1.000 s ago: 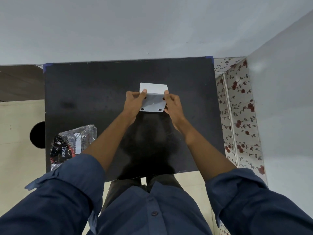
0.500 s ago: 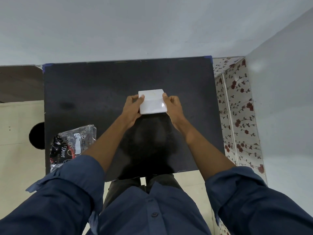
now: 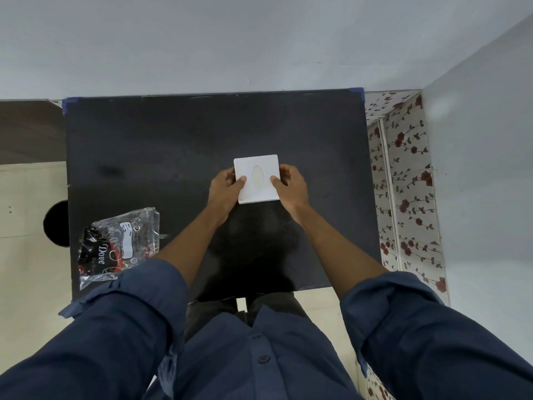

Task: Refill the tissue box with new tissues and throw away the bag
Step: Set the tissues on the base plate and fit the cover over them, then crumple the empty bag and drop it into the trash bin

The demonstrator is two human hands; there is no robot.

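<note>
A square white tissue box [image 3: 256, 168] sits in the middle of the black table [image 3: 144, 157], its top face up, showing an oval opening with pale tissue inside. My left hand [image 3: 225, 189] grips its left side with the thumb on top. My right hand [image 3: 290, 184] grips its right side the same way. A crumpled clear plastic bag [image 3: 118, 243] with black and red "Dove" print lies flat at the table's near left corner, apart from both hands.
The table stands against a grey wall [image 3: 259, 47]. A grey wall and floral-patterned surface [image 3: 403, 183] run along the right. On the left is pale floor with a dark round object [image 3: 56, 223] partly under the table edge.
The box was tilted with its underside, bearing small dark feet, towards me. Both hands have turned it over, so its top with the oval opening now faces up.
</note>
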